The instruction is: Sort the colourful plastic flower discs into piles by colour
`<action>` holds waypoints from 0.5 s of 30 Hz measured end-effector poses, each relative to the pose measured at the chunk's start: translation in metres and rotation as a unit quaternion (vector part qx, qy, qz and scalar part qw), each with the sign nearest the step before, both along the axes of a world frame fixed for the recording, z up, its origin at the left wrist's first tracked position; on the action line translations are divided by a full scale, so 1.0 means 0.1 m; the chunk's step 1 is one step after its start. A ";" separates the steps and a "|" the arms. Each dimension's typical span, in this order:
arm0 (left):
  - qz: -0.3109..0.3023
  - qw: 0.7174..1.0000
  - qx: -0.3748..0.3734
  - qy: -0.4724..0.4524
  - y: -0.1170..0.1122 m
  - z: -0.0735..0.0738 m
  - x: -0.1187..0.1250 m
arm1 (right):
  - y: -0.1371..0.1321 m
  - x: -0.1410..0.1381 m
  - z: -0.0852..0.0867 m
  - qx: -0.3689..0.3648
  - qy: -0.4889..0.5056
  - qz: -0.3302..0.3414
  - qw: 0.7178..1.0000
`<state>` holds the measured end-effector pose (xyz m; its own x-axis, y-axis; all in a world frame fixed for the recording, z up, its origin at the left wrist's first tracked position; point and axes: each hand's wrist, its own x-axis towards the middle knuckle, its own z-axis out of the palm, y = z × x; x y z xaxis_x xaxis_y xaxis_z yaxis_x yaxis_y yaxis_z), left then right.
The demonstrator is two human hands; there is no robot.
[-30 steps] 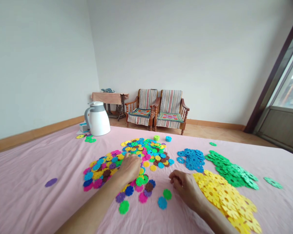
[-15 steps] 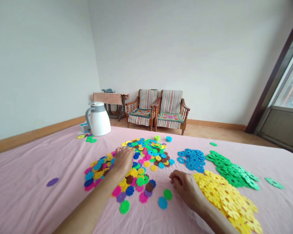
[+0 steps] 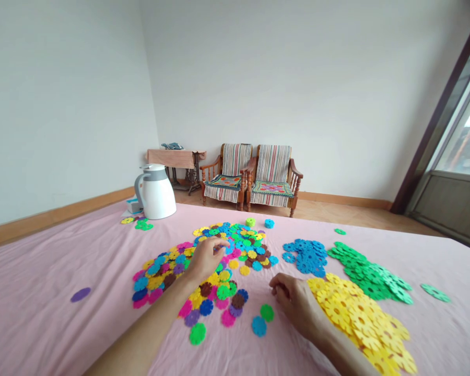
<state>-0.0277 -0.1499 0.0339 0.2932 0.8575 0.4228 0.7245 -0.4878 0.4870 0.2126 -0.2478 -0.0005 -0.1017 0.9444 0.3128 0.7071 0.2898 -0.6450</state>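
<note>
My left hand (image 3: 207,257) is above the mixed heap of plastic snowflake discs (image 3: 154,282), its thumb and fingers pinched together. A blue snowflake disc (image 3: 230,246) shows at the fingertips and appears to be in the pinch. My right hand (image 3: 297,303) rests on the pink cloth (image 3: 113,334) with curled fingers; their inside is hidden. Beside it lies a pile of yellow discs (image 3: 360,313). Beyond that hand is a pile of blue discs (image 3: 307,257). A green disc (image 3: 267,313) and a light blue disc (image 3: 259,326) lie between my forearms.
A pile of green discs (image 3: 370,274) lies at the right. A white jug (image 3: 159,196) stands at the far left, near a few loose discs (image 3: 143,224). One purple disc (image 3: 80,294) lies alone at left. Two wooden armchairs (image 3: 272,175) stand beyond the table.
My left hand has moved slightly right and up from the heap, and a blue disc now shows at its fingertips. My right hand stays nearly still. The view has shifted slightly.
</note>
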 end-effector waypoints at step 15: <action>-0.235 0.933 -0.153 -0.224 -0.47 -0.05 0.48 | 0.03 -0.21 -0.02 -0.010 0.177 -0.002 0.984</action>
<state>0.0205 -0.1972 0.0290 0.5195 0.7795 0.3500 0.1561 -0.4893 0.8580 0.1916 -0.2451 -0.0021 0.0143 0.9506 0.3101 0.4382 0.2728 -0.8565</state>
